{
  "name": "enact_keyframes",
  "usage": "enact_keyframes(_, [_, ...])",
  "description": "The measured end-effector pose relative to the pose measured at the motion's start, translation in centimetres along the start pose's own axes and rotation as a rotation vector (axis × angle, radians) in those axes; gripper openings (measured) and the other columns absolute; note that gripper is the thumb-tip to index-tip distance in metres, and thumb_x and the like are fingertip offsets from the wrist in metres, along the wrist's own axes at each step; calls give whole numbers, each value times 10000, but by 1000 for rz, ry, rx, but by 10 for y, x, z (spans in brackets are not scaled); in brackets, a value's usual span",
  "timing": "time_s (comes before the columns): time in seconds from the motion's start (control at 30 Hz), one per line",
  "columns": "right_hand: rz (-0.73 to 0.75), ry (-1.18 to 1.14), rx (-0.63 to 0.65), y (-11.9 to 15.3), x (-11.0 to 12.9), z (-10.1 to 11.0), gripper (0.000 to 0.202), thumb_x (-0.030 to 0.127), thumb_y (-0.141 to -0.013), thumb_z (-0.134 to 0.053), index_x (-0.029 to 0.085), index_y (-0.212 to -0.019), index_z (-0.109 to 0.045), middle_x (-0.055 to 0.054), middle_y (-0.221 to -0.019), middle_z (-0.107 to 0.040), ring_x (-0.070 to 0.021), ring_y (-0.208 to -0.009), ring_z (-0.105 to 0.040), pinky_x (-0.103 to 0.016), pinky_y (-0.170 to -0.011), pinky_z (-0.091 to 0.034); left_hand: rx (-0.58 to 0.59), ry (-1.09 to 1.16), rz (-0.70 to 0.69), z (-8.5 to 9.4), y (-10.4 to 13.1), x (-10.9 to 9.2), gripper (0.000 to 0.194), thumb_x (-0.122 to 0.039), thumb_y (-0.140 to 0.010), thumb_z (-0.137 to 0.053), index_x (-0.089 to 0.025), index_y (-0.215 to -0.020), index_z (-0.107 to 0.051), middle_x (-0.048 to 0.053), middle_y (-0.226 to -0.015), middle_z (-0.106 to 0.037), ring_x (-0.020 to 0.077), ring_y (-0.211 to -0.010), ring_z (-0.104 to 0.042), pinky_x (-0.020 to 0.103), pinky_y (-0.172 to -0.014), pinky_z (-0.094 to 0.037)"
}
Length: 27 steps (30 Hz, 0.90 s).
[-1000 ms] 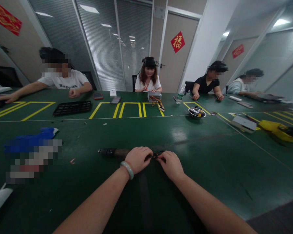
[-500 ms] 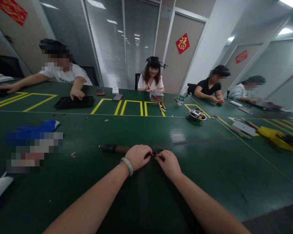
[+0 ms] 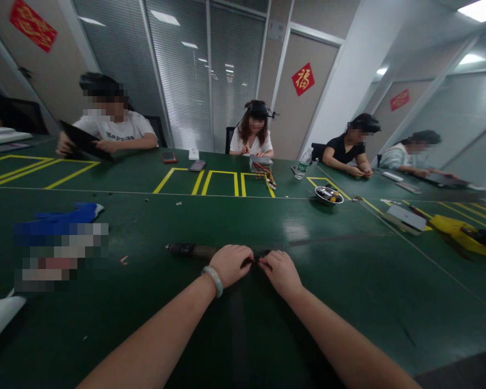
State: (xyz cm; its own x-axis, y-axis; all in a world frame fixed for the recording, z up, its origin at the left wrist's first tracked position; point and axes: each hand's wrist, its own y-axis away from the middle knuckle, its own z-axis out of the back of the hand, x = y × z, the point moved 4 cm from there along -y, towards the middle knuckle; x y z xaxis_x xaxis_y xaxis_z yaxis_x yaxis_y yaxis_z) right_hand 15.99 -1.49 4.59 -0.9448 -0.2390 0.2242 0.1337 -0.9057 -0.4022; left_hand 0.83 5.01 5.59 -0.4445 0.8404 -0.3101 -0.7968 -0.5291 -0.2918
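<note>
A dark rod-shaped tool [image 3: 202, 252] lies crosswise on the green table, with a ridged black collar and a narrow tip at its left end. My left hand [image 3: 231, 266], a pale bangle at its wrist, is closed over the right part of this tool. Close beside it, my right hand [image 3: 280, 273] has thumb and fingers pinched together at the tool's right end. Between the two sets of fingertips a small dark part shows; its shape is too small and shaded to make out.
On my left lie a blue glove [image 3: 60, 220] and a white object [image 3: 0, 319]. Farther off stand a metal bowl [image 3: 329, 201] of small parts, a water bottle [image 3: 303, 163] and a grey box with wires [image 3: 261, 163]. A yellow bag [image 3: 456, 229] lies right. Several people sit opposite.
My hands stay at the tool, with only slight finger movement. The co-worker at the left has lifted a black panel off the table and tilts it up. The view has shifted slightly.
</note>
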Motion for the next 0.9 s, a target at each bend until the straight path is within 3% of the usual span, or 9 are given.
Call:
enact_keyframes(0.13, [34,16,-3,-5,-2,-2,86,206,-873,-588,216,-858,-672,-28,-860,-656,-178,-843,-581,-326,-832,-415,3,-6,11,0,0,0,120,-238,-826,-591,-231,-946,-597,3,-944,-655,188,-901,-604,328,-826,-437])
enact_keyframes(0.3, [14,-68,59,-10,-3,-6,108,180,-890,-545,208,-926,-643,-50,-1075,-656,-165,-987,-590,-306,-900,-415,8,-5,22,3,0,-2,142,-236,-832,-583,-229,-974,-584,9,-954,-663,193,-893,-616,336,-820,-446])
enact_keyframes(0.4, [-14,-64,171,-11,-3,-12,116,167,-902,-511,194,-976,-596,-45,-969,-672,-166,-914,-609,-291,-833,-434,0,-15,59,5,1,-3,214,-242,-829,-590,-232,-1040,-554,15,-965,-664,203,-894,-621,343,-810,-453])
enact_keyframes(0.5, [3,-32,201,-12,-1,-16,87,150,-903,-496,193,-932,-566,-35,-918,-653,-168,-896,-596,-281,-817,-422,-7,-25,77,5,2,-2,278,-244,-824,-601,-233,-1092,-530,18,-985,-662,210,-914,-619,354,-822,-459])
enact_keyframes(0.7, [75,94,143,-15,5,-18,186,45,-870,-426,190,-916,-533,-45,-919,-620,-179,-869,-559,-290,-827,-391,-33,-21,-12,8,5,-6,348,-257,-839,-600,-241,-1179,-528,27,-1249,-595,203,-1171,-527,390,-1047,-354])
enact_keyframes(0.8, [21,134,118,-21,-12,-10,198,39,-859,-415,192,-905,-533,-57,-910,-623,-192,-851,-565,-296,-803,-385,-73,-3,-38,14,7,-10,300,-268,-881,-550,-259,-1181,-544,4,-1295,-571,181,-1222,-490,398,-1108,-282])
enact_keyframes(0.9, [-110,174,129,-21,-54,5,157,103,-886,-411,195,-894,-539,-73,-902,-636,-203,-836,-583,-304,-767,-383,-100,24,-23,20,9,-14,292,-263,-898,-519,-259,-1187,-556,9,-1299,-569,186,-1221,-493,406,-1087,-317])
